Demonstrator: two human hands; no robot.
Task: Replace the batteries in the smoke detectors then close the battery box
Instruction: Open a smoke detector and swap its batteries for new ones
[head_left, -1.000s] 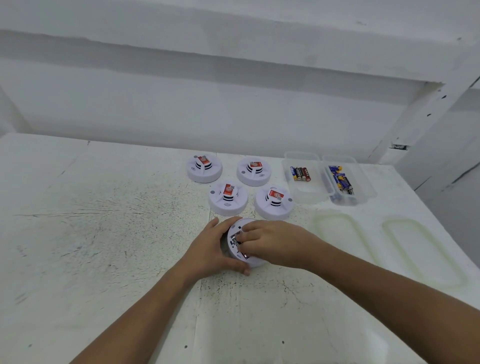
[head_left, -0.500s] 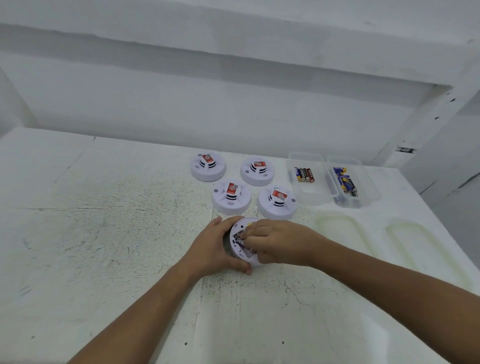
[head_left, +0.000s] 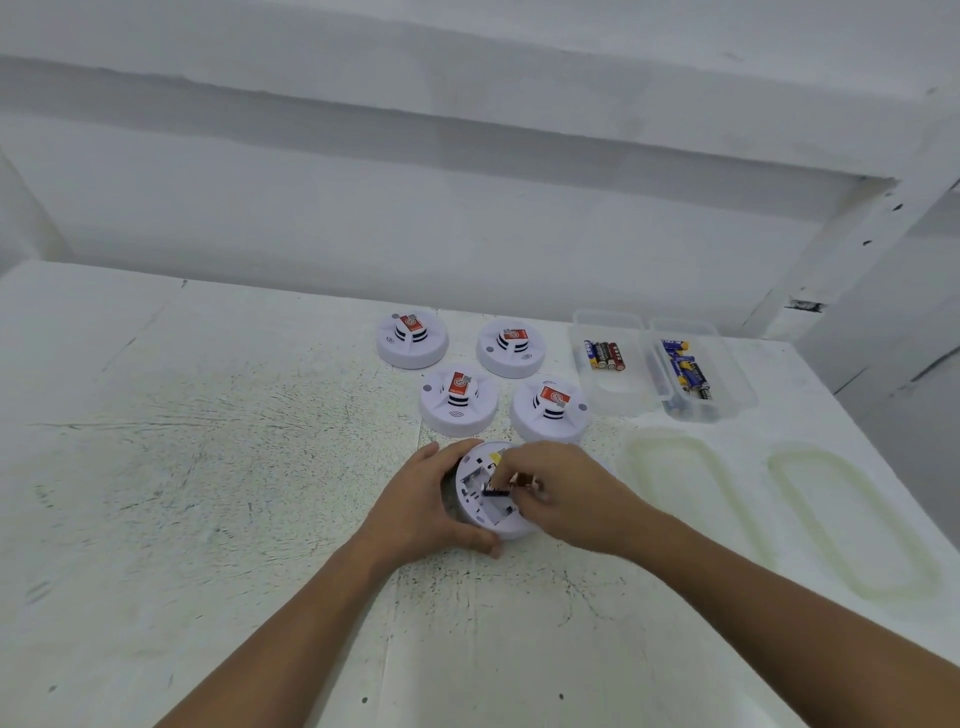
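Pinching battery (head_left: 511, 483), right hand (head_left: 569, 501); left hand (head_left: 418, 514) grips detector (head_left: 480, 512).

smoke detectors (head_left: 458, 400): 5 | clear boxes (head_left: 618, 397): 2 | lids (head_left: 631, 467): 2 | left-box batteries (head_left: 604, 356): about 4 | right-box batteries (head_left: 688, 371): several, piled, exact count unclear

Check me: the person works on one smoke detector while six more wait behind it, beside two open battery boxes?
Not six: the head view shows four smoke detectors waiting behind the opened detector the left hand grips, beside two open battery boxes.
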